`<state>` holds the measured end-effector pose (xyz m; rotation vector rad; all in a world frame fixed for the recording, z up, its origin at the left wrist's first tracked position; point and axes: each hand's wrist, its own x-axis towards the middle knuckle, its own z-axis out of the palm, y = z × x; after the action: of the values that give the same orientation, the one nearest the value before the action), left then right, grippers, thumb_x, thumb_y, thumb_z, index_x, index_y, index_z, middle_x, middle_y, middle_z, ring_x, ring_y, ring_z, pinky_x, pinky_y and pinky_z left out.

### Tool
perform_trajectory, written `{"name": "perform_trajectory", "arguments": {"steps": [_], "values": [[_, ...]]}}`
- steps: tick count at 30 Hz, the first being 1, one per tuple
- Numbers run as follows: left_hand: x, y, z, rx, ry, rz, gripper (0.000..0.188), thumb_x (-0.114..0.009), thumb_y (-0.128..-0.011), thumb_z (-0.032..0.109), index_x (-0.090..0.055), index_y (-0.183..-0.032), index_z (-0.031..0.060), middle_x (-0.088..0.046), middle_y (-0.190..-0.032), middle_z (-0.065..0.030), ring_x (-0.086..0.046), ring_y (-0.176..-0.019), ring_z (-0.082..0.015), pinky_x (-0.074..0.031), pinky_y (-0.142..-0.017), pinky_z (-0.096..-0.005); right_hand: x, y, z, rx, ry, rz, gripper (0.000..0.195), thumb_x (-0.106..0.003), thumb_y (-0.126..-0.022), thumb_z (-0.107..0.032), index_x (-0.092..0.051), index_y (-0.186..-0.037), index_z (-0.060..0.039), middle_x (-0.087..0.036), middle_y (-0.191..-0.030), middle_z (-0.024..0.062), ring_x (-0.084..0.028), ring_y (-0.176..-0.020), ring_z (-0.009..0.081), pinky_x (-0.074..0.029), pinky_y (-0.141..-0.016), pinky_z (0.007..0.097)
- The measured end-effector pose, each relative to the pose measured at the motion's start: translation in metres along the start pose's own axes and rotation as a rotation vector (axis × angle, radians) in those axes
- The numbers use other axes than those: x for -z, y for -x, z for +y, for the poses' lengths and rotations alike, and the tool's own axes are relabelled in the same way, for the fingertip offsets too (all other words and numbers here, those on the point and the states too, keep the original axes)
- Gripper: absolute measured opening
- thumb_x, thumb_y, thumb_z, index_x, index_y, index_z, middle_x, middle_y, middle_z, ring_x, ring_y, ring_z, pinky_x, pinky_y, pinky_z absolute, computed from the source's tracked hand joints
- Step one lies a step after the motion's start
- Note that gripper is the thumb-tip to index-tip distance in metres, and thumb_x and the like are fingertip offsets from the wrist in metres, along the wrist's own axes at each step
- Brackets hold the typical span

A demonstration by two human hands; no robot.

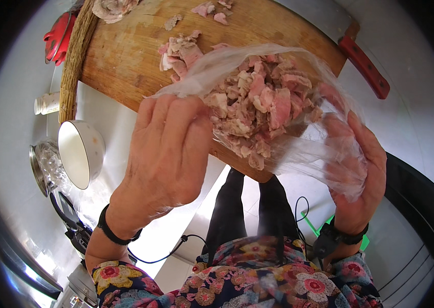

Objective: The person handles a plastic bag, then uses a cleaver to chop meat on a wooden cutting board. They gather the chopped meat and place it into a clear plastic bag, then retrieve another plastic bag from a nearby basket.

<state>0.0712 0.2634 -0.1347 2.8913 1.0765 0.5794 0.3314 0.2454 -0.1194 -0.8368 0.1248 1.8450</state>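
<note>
Chopped pinkish meat pieces [263, 104] fill a clear plastic bag [305, 150], its mouth spread wide above the near edge of a wooden cutting board [124, 65]. My left hand [167, 154] grips the bag's rim on the left, knuckles up. On the other side, my right hand [359, 161] holds the bag, its palm and fingers partly seen through the film. A small heap of cut meat [180, 56] lies on the board just beyond the bag. Farther back are a few loose scraps [213, 11] and a larger pale piece of meat [113, 8].
A red-handled knife [367, 69] rests at the board's right corner. Along the left are a rough wooden stick [75, 61], a red object with a wire [58, 38], a lidded jar [47, 104] and a white bowl [82, 154] tipped on its side. Cables hang near my legs.
</note>
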Motion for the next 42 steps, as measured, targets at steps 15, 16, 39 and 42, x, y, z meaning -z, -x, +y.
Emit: {"name": "perform_trajectory", "arguments": {"steps": [15, 16, 39, 42], "values": [[0.035, -0.01, -0.002, 0.299, 0.215, 0.055, 0.019, -0.062, -0.079, -0.011, -0.056, -0.094, -0.0017, -0.059, -0.094, -0.0152, -0.059, -0.087, -0.03, -0.049, -0.075, -0.0349, 0.04, 0.001, 0.002, 0.255, 0.255, -0.085, 0.043, -0.054, -0.096, -0.012, -0.046, -0.134, 0.0071, -0.059, -0.125, 0.0169, -0.064, -0.098, 0.0144, -0.054, -0.076, 0.0222], [0.039, -0.01, 0.001, 0.324, 0.209, 0.055, 0.014, -0.061, -0.083, -0.009, -0.055, -0.093, -0.0011, -0.059, -0.096, -0.0139, -0.058, -0.089, -0.0258, -0.048, -0.078, -0.0328, 0.043, 0.0, -0.001, 0.209, 0.206, -0.117, 0.043, -0.055, -0.096, -0.013, -0.047, -0.133, 0.0075, -0.059, -0.125, 0.017, -0.063, -0.101, 0.015, -0.053, -0.08, 0.0234], [0.022, -0.02, 0.041, -0.022, 0.54, 0.195, 0.015, -0.069, -0.07, -0.003, -0.058, -0.08, 0.0012, -0.06, -0.097, -0.0163, -0.056, -0.078, -0.0297, -0.045, -0.068, -0.0437, -0.002, 0.005, 0.025, 0.67, 1.149, -0.221, 0.067, -0.067, -0.083, -0.004, -0.036, -0.142, 0.0085, -0.065, -0.107, 0.016, -0.056, -0.071, 0.0067, -0.042, -0.062, 0.0195], [0.012, -0.025, 0.048, -0.144, 0.591, 0.243, 0.014, -0.069, -0.071, -0.002, -0.058, -0.079, -0.0044, -0.059, -0.095, -0.0196, -0.058, -0.078, -0.0318, -0.048, -0.066, -0.0457, -0.006, -0.009, 0.028, 0.801, 1.403, -0.433, 0.068, -0.067, -0.081, 0.0, -0.038, -0.143, 0.0064, -0.062, -0.122, 0.0205, -0.061, -0.077, 0.0112, -0.045, -0.064, 0.0228]]}}
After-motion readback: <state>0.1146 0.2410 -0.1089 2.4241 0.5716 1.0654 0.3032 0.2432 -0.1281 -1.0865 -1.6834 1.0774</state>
